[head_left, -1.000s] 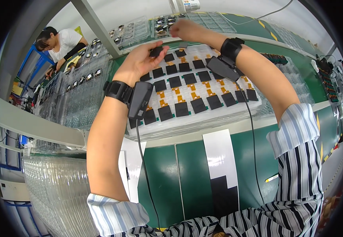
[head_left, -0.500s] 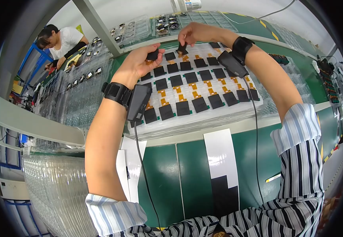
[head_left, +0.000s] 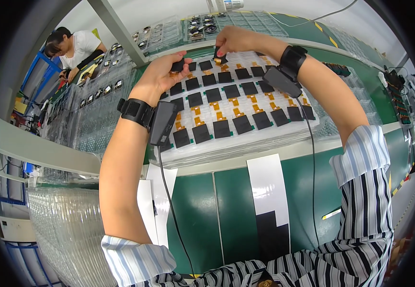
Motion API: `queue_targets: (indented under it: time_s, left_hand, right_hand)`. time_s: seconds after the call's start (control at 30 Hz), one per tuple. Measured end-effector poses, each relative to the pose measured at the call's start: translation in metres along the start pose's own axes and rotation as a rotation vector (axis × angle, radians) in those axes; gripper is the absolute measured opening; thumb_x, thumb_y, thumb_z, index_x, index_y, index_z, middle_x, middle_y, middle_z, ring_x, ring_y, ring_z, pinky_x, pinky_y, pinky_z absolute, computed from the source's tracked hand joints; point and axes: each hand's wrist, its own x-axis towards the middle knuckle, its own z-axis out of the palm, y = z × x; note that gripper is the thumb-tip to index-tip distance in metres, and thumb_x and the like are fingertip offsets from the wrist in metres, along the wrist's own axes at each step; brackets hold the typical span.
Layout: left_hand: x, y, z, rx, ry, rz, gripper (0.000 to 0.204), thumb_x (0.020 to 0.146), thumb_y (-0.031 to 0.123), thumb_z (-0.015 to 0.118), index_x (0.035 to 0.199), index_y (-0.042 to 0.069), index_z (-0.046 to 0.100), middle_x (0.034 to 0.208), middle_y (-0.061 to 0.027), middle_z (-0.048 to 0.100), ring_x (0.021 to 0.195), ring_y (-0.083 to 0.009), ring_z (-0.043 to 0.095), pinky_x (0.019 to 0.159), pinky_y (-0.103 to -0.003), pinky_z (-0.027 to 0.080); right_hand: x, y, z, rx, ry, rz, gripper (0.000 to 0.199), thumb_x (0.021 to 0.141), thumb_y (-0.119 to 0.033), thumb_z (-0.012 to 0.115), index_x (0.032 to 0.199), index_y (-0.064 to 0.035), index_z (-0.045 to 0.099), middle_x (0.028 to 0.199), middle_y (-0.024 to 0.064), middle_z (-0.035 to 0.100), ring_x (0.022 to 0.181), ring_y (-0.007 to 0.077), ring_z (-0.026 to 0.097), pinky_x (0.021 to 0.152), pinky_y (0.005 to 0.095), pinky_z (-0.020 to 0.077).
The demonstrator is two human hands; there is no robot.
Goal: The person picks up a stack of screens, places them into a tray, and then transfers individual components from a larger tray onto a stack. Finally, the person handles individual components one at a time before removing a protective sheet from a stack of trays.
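Note:
My left hand (head_left: 158,75) is raised over the far left part of a tray (head_left: 202,152), its fingers closed on at least one small black square display module (head_left: 178,65). Whether more modules sit in that hand is hidden. At the tray's far edge, my right hand (head_left: 234,40) pinches another black display module (head_left: 221,55), whose orange flex cable hangs toward the tray. Rows of similar black modules (head_left: 213,95) with orange flex cables (head_left: 234,102) and small green tabs lie on the translucent tray. Both wrists carry black straps with a cabled box.
Clear plastic trays (head_left: 248,24) with round parts stand behind. A tall stack of clear trays (head_left: 66,229) rises at lower left. A white-and-black sheet (head_left: 268,191) lies on the green table (head_left: 193,205). Grey frame bars (head_left: 119,31) cross the left, where another person (head_left: 76,48) works.
My left hand has drawn slightly left, still gripping its module. My right hand stays at the tray's far edge, with its module tilted a little differently.

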Motion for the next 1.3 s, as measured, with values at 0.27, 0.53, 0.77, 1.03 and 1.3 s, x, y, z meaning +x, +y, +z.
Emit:
queue_targets:
  time_s: [0.27,0.53,0.77,1.03,1.3]
  left_hand:
    - [-0.001,0.000,-0.003,-0.043,-0.001,0.006,0.025,0.086,0.004,0.047,0.109,-0.002,0.051,0.093,-0.0140,0.055,0.071,-0.0154,0.052,0.063,-0.023,0.051]
    - [-0.003,0.001,-0.014,-0.034,0.045,0.023,0.024,0.086,0.004,0.046,0.109,-0.003,0.050,0.094,-0.0145,0.055,0.071,-0.0159,0.052,0.065,-0.024,0.051]
    - [-0.003,-0.002,-0.011,-0.037,0.096,0.030,0.022,0.087,0.003,0.043,0.107,-0.003,0.050,0.090,-0.0122,0.051,0.074,-0.0171,0.052,0.068,-0.028,0.051]
    - [-0.004,-0.009,-0.008,-0.023,0.110,0.002,0.023,0.090,0.004,0.037,0.111,-0.003,0.046,0.087,-0.0115,0.049,0.074,-0.0175,0.052,0.071,-0.032,0.051]
    - [0.002,-0.005,-0.020,-0.073,0.039,0.026,0.025,0.091,0.006,0.035,0.112,-0.004,0.044,0.090,-0.0139,0.049,0.079,-0.0216,0.053,0.078,-0.036,0.051]
  right_hand:
    - [0.009,0.005,0.015,0.134,-0.021,-0.143,0.019,0.070,-0.014,0.066,0.079,0.0013,0.062,0.062,0.0076,0.054,0.061,0.0206,0.054,0.062,0.0337,0.0433]
    - [0.018,0.004,-0.004,0.073,-0.107,-0.050,0.023,0.071,-0.014,0.066,0.086,0.0020,0.063,0.064,0.0060,0.057,0.058,0.0156,0.052,0.056,0.0299,0.0436]
    - [0.028,-0.014,0.007,0.349,-0.127,-0.029,0.025,0.072,-0.014,0.066,0.089,0.0027,0.063,0.069,0.0055,0.060,0.058,0.0132,0.052,0.052,0.0275,0.0424]
    - [0.037,-0.024,0.009,0.374,-0.095,0.017,0.021,0.074,-0.013,0.065,0.089,0.0010,0.064,0.068,0.0042,0.059,0.056,0.0108,0.049,0.051,0.0253,0.0406]
    - [0.045,-0.042,0.030,0.421,-0.148,0.056,0.022,0.073,-0.013,0.067,0.091,-0.0007,0.063,0.070,0.0030,0.058,0.057,0.0104,0.046,0.051,0.0238,0.0384]
